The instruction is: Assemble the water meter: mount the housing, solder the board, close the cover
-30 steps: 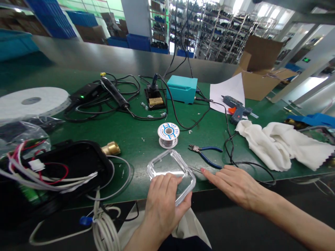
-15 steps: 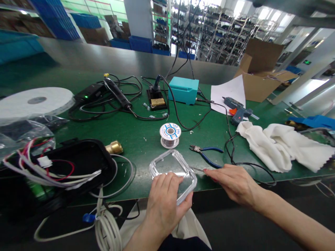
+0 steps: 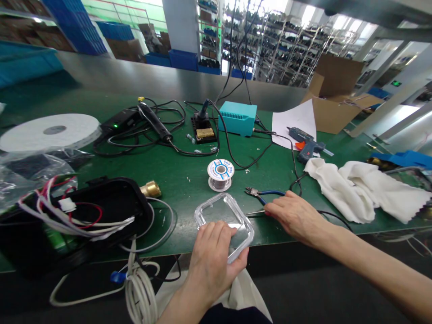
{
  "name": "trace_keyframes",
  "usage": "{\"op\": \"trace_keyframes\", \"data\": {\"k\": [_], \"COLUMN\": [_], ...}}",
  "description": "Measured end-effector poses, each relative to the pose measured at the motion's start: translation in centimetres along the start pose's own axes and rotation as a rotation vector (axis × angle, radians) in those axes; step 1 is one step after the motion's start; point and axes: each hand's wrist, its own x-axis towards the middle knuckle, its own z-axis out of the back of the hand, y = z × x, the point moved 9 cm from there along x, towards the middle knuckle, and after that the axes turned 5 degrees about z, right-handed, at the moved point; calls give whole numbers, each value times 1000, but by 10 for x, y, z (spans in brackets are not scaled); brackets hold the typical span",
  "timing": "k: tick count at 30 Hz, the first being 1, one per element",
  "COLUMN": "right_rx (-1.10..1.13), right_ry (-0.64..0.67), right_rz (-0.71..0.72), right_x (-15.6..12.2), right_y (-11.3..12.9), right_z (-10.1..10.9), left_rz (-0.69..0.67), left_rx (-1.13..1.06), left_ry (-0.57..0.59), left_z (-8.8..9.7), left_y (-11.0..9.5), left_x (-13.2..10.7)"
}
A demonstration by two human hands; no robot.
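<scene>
My left hand [image 3: 212, 256] grips the near corner of a clear square plastic cover [image 3: 219, 210], which lies at the front edge of the green table [image 3: 182, 177]. My right hand [image 3: 293, 217] rests on the table just right of the cover, fingers pinched shut on thin metal tweezers [image 3: 253, 212] whose tip points left. Under and beside that hand lie blue-handled cutting pliers [image 3: 254, 192]. A spool of solder wire [image 3: 220, 174] stands behind the cover.
A black housing [image 3: 101, 202] with loose wires and a brass fitting [image 3: 151, 189] sits at the left. Behind are a teal soldering station [image 3: 238, 118], an iron stand, tangled cables and a glue gun [image 3: 305, 141]. A white cloth [image 3: 364, 189] lies at the right.
My right hand went from flat and open on the table to pinched on the tweezers, and drew back toward the pliers. My left hand has kept its hold on the cover.
</scene>
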Motion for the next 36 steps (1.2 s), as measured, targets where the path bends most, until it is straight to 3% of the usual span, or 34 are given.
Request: {"op": "trace_keyframes", "data": {"k": [3, 8, 15, 21, 29, 36], "right_rx": [90, 313, 439, 431, 354, 448], "right_ry": [-64, -12, -35, -49, -61, -166], "right_rz": [-18, -70, -113, -154, -223, -355], "right_x": [-2, -6, -10, -11, -15, -21], "right_y": [0, -7, -8, -7, 4, 5], "right_z": [-1, -15, -19, -18, -17, -22], "left_rz": [4, -23, -41, -80, -222, -252], "left_rx": [-11, -50, -101, -56, 189, 192], "left_ry": [-3, 15, 24, 34, -12, -78], "left_z": [1, 4, 7, 6, 5, 11], "left_y": [0, -1, -1, -3, -12, -15], "left_x": [0, 2, 3, 2, -11, -10]}}
